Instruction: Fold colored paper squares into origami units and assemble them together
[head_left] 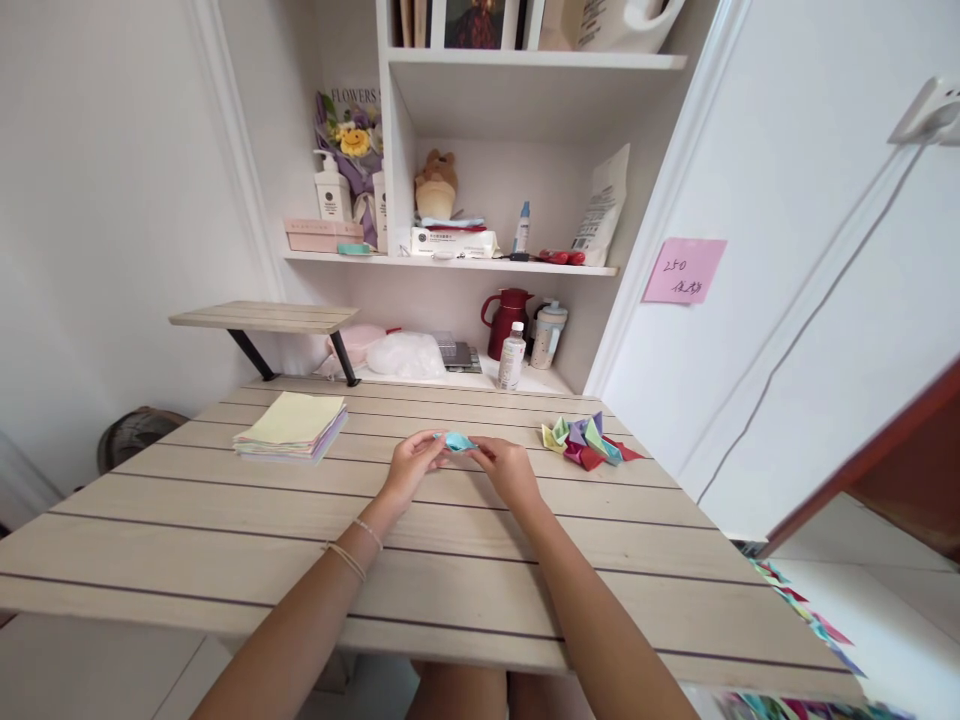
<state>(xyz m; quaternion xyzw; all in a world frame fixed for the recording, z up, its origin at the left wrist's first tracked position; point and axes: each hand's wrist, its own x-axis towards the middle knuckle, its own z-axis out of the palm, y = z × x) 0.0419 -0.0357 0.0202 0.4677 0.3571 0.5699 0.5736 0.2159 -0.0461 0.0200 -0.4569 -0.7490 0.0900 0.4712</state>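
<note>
A small folded piece of light blue paper point(457, 442) is held between both hands above the middle of the table. My left hand point(410, 468) pinches its left end with the fingertips. On its right end, the thumb and fingers of my right hand point(510, 468) are closed. The paper's exact folded shape is too small to make out. To the right lies a pile of folded paper pieces point(585, 440) in green, purple, red and blue. A stack of square paper sheets point(292, 425), pale yellow on top, sits to the left.
The slatted wooden table point(450, 590) meets a white shelf unit at the back. A clear bottle point(512, 357), a red jug point(507, 322) and a tumbler point(549, 335) stand there. A small raised shelf point(266, 317) is at left. More folded paper point(806, 610) lies beyond the right edge.
</note>
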